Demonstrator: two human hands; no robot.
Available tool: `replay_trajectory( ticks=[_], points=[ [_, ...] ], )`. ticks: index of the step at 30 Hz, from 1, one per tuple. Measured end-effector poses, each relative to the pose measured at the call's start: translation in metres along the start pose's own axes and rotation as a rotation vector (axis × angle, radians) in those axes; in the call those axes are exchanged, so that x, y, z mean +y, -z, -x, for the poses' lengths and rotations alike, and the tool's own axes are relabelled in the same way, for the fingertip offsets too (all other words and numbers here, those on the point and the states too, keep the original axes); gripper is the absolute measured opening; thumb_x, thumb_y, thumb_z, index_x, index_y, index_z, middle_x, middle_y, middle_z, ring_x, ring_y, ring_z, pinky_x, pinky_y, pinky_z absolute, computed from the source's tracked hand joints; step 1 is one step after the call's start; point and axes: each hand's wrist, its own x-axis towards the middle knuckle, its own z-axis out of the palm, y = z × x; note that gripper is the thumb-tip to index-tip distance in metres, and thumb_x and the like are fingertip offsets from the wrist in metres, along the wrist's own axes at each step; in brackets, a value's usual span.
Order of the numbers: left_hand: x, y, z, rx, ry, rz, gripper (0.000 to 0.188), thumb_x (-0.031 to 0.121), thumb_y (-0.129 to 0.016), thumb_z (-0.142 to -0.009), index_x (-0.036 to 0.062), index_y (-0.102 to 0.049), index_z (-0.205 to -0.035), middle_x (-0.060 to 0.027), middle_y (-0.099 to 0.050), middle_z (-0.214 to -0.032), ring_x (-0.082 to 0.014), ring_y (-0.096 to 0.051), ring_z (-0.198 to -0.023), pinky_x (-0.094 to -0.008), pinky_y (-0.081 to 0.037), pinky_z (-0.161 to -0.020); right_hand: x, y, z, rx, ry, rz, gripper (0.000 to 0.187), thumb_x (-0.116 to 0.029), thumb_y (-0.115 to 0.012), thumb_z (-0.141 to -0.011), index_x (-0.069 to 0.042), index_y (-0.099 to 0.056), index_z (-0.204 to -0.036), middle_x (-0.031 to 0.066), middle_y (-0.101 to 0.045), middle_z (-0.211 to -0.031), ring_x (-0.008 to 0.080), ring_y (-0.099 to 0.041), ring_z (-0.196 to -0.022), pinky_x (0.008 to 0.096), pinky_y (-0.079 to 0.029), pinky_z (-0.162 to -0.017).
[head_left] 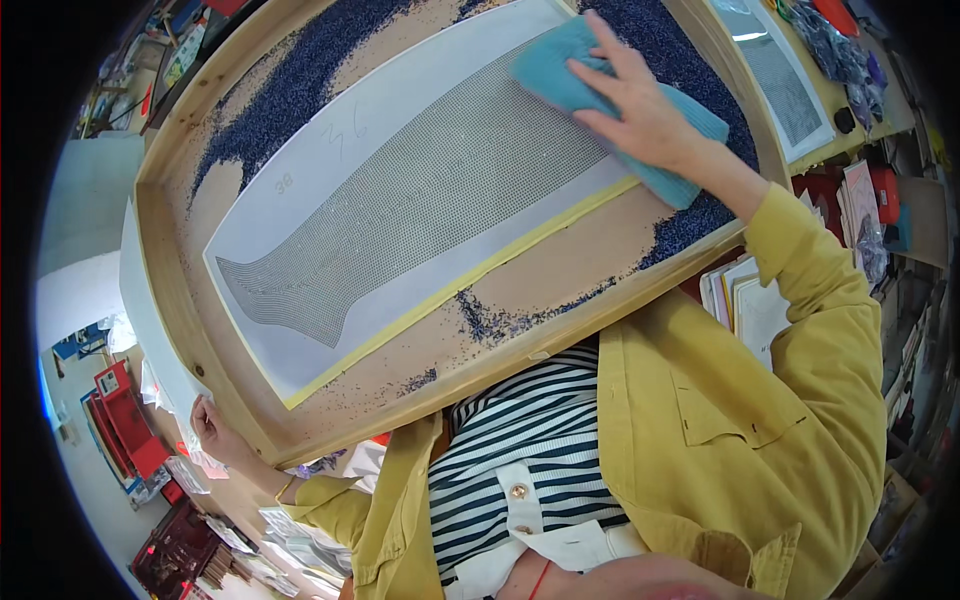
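1. The wooden tray (190, 330) tilted across the view, dark blue beads (290, 80) heaped toward 12 o'clock.
2. A white patterned sheet (420, 190) lay inside it.
3. The teal cloth (560, 70) sat at 1 o'clock, the right hand (640, 110) pressing flat on it, fingers spread.
4. The left hand (215, 430), at 8 o'clock, clamped the tray's rim; a slip there might spill beads.

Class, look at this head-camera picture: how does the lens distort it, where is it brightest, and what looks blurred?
Head view: the fisheye bends the wooden tray rim into curves, and black corners ring the round picture; light is even, with a bright patch at the far left and glare on the second sheet at upper right; the right hand on the blue cloth is sharp, while the skin-toned shape at the bottom edge is blurred.
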Motion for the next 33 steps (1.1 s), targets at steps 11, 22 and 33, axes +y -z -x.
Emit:
replay_trajectory(
  ticks=[11,22,33],
  points=[
    [-0.01,-0.002,0.0,-0.005,0.011,-0.003,0.017,0.018,-0.06,-0.1,0.0045,-0.07,-0.101,-0.0029,-0.069,-0.116,-0.0192,-0.063,-0.106,-0.0276,-0.048,-0.092,0.045,0.009,-0.011,0.048,0.024,0.289,0.05,-0.012,-0.065,-0.091,-0.002,-0.054,-0.139,0.0207,-0.009,-0.166,0.0391,-0.038,-0.138,0.0449,-0.038,-0.11],
    [-0.006,-0.001,0.001,-0.002,-0.008,0.001,0.016,0.018,-0.061,-0.099,0.0047,-0.069,-0.102,-0.0044,-0.069,-0.117,-0.0195,-0.062,-0.105,-0.0278,-0.048,-0.093,0.065,0.008,-0.025,0.025,0.206,0.056,0.042,-0.014,-0.064,-0.095,-0.006,-0.059,-0.135,0.0105,-0.018,-0.166,0.0303,-0.042,-0.136,0.0411,-0.041,-0.109],
    [-0.014,-0.005,-0.005,-0.01,0.002,0.062,0.017,0.017,-0.061,-0.099,0.0035,-0.069,-0.103,-0.0061,-0.07,-0.116,-0.0192,-0.063,-0.106,-0.0277,-0.048,-0.094,0.082,0.012,-0.025,-0.104,-0.093,-0.222,0.045,-0.012,-0.064,-0.092,-0.003,-0.059,-0.135,0.0239,-0.01,-0.165,0.0414,-0.042,-0.135,0.0444,-0.038,-0.111]
  ],
)
